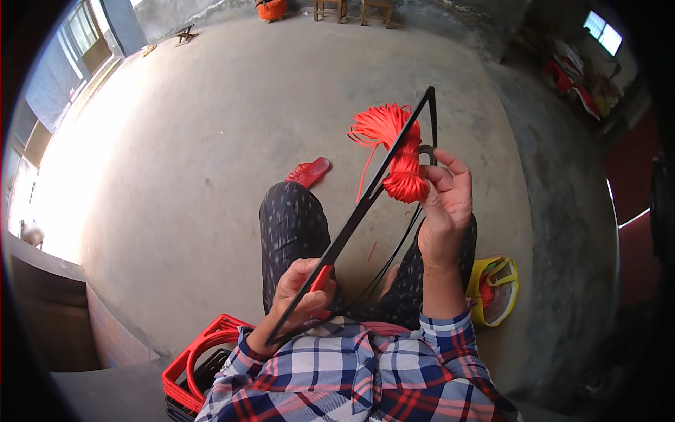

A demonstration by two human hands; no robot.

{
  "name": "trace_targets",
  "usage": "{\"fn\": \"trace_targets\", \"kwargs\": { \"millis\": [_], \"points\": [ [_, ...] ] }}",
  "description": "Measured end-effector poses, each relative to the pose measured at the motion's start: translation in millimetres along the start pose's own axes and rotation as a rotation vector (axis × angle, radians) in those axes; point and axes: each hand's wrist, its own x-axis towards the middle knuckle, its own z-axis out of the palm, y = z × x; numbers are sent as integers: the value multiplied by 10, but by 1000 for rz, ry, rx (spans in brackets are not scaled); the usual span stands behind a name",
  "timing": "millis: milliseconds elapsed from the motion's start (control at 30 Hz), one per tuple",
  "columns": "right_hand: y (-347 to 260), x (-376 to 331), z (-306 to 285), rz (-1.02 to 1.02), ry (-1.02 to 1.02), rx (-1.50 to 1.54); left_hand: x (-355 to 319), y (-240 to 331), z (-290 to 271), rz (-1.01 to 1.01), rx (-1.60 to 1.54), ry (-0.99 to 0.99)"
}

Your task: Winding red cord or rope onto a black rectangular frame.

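Note:
A thin black frame (351, 224) slants up and away from my lap, seen nearly edge-on. My left hand (299, 290) is closed around its near part, where a small red piece (321, 278) shows beside the thumb. Against the frame's far part hangs a tied bundle of red cord (406, 184), with loops fanning out at the top and one loose strand. Thumb and fingers of my right hand (446, 204) pinch the bundle's lower right side; the forefinger is raised near the frame's far edge. Thin black strands (385, 269) run down towards my lap.
Red and black frames (186, 369) are stacked by my left hip. A yellow bag (511, 299) with red things inside stands at my right. My red shoe (308, 173) rests on the concrete floor (211, 176). Wooden stools (330, 8) and an orange container (271, 8) line the far wall.

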Motion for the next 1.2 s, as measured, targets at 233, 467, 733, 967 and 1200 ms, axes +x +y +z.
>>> {"fn": "trace_targets", "kwargs": {
  "millis": [233,467,733,967,1200],
  "points": [
    [171,33,38,-175,-119,-231,3,4,57,19,33,22],
    [-21,291,-200,-100,312,272,1,29,12,-27,40,99],
    [-188,-231,-313,220,-476,674,41,81,56,-69,48,200],
    [-50,-663,66,535,-736,236,240,385,157,-239,-129,25],
    [-64,-663,182,590,-784,201,1039,817,527,-319,627,151]
  ]
}}
